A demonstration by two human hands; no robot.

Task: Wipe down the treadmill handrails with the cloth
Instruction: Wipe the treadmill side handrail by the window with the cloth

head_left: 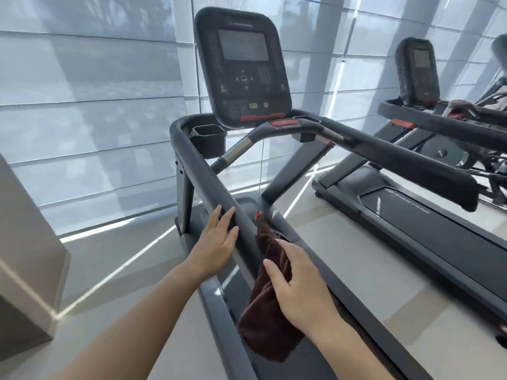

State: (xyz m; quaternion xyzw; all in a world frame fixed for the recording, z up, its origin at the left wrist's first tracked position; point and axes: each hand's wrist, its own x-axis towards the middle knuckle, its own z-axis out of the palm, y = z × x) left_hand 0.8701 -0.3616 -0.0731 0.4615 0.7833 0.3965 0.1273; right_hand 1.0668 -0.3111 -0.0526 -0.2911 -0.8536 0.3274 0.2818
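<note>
The dark grey treadmill's left handrail (201,174) runs from the console toward me. My left hand (216,242) lies flat on the rail's near end, fingers spread over its outer side. A dark brown cloth (267,322) hangs over the same rail end, just right of that hand. My right hand (297,283) presses on the cloth, thumb and fingers around it. The right handrail (406,157) stretches out on the far side, untouched. A thin cord with a red clip (258,214) hangs from the console down to just above the cloth.
The console (242,67) with its screen stands ahead, with cup holders (210,137) on either side. A second treadmill (428,204) stands to the right. A beige block (26,256) sits at the left. Shaded windows fill the wall behind.
</note>
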